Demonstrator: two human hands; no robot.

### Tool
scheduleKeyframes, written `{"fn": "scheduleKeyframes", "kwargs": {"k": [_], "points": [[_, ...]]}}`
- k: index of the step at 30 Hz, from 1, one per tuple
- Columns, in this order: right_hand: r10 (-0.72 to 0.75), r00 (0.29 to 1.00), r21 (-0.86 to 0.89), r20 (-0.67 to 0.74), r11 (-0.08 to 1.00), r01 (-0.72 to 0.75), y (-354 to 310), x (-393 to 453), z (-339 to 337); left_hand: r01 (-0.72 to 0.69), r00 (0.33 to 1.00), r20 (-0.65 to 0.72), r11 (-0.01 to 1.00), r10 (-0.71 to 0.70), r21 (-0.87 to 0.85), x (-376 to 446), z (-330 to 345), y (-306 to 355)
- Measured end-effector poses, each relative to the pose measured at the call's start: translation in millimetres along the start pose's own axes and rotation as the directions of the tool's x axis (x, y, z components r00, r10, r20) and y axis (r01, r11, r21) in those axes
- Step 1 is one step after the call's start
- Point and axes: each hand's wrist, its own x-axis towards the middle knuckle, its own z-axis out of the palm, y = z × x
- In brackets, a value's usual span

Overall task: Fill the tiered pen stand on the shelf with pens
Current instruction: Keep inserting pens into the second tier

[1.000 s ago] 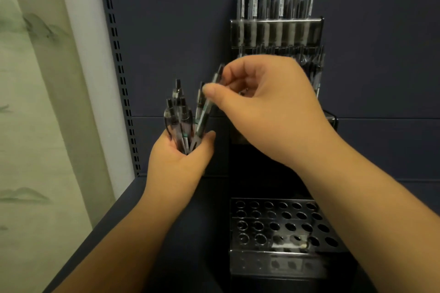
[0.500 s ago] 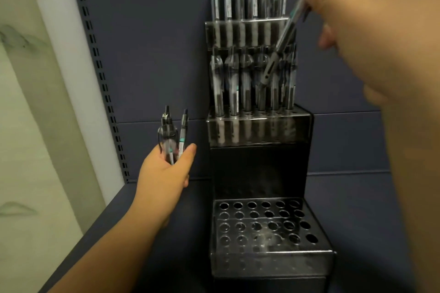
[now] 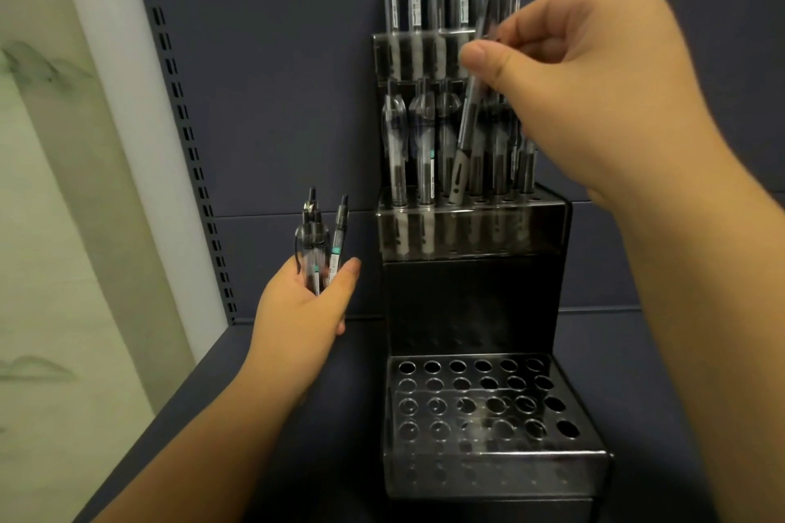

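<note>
right hand (image 3: 594, 98) pinches pen (image 3: 465, 132) | left hand (image 3: 306, 310) grips pen bundle (image 3: 318, 251)

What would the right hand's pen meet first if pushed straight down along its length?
Probably the middle tier: the pen in the right hand has its tip at a front-row hole; exact depth is unclear.

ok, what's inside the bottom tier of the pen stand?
Nothing visible: the bottom tier shows only rows of empty holes. The middle tier holds pens, and the right hand is lowering a pen there. The space below the perforated plate is too reflective to read.
</note>
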Motion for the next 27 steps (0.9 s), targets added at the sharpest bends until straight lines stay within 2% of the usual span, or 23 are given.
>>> {"fn": "scheduleKeyframes", "kwargs": {"k": [13, 16, 21, 27], "points": [[-0.014, 0.998, -0.087, -0.059, 0.996, 0.009, 0, -1, 6, 0.000, 1.000, 0.026, 1.000, -0.001, 0.027, -1, 1, 1], [-0.009, 1.000, -0.083, 0.007, 0.996, 0.010, -1, -3, 8, -0.014, 1.000, 0.026, 0.999, 0.013, 0.030, -2, 2, 2], [0.006, 0.991, -0.215, 0.132, 0.976, 0.023, -1, -5, 17, -0.023, 1.000, 0.022, 0.999, 0.023, 0.023, -1, 2, 2], [0.073, 0.963, -0.224, 0.258, 0.975, -0.014, -2, -2, 9, -0.015, 1.000, 0.011, 1.000, 0.015, 0.000, 0, 0, 2]]}}
